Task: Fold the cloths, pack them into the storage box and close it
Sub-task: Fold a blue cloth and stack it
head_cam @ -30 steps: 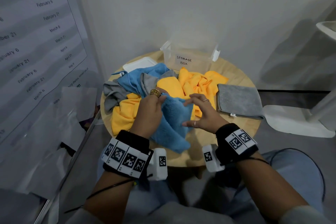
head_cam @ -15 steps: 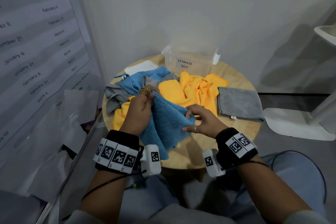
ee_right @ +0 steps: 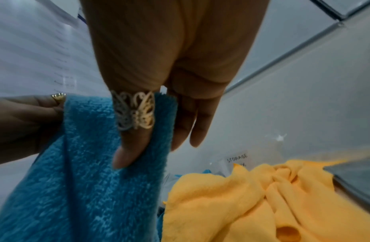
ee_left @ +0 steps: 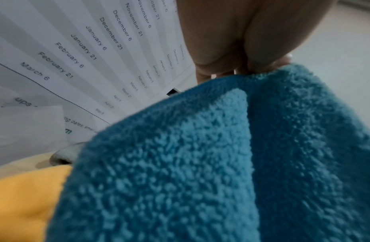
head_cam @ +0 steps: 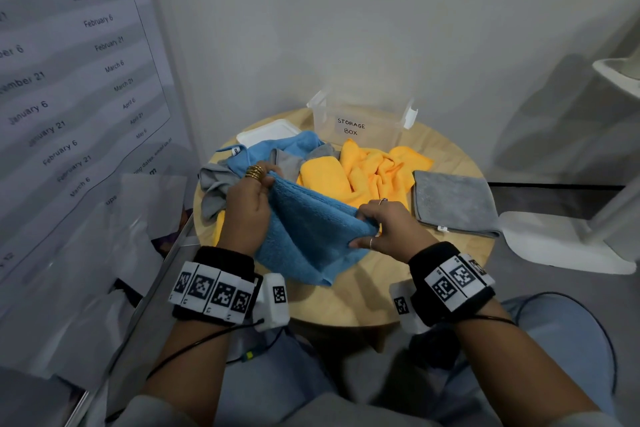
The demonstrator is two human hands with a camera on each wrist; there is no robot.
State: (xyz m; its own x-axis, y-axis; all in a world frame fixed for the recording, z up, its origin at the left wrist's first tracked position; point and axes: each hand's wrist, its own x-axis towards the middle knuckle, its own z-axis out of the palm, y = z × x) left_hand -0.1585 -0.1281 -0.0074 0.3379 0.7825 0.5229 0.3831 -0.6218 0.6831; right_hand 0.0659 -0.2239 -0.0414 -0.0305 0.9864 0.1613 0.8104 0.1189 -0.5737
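Observation:
A fluffy blue cloth (head_cam: 304,229) is stretched between both hands above the round wooden table (head_cam: 446,156). My left hand (head_cam: 247,204) pinches its upper left corner (ee_left: 268,72). My right hand (head_cam: 388,229) pinches the right edge, thumb on the blue cloth (ee_right: 92,163). Behind lie a heap of yellow cloths (head_cam: 374,166), another blue cloth (head_cam: 277,149) and a crumpled grey cloth (head_cam: 214,187). A folded grey cloth (head_cam: 453,201) lies at the right. The clear storage box (head_cam: 360,125) stands open at the back.
The white lid (head_cam: 266,132) lies left of the box. A paper sheet with dates (head_cam: 69,80) hangs on the left, close to my left arm. A white stand base (head_cam: 561,243) sits on the floor to the right. My knees are under the table's near edge.
Both hands lifted the blue cloth off the pile and drew apart, spreading its top edge taut. The right hand went from resting on the cloth to pinching its edge.

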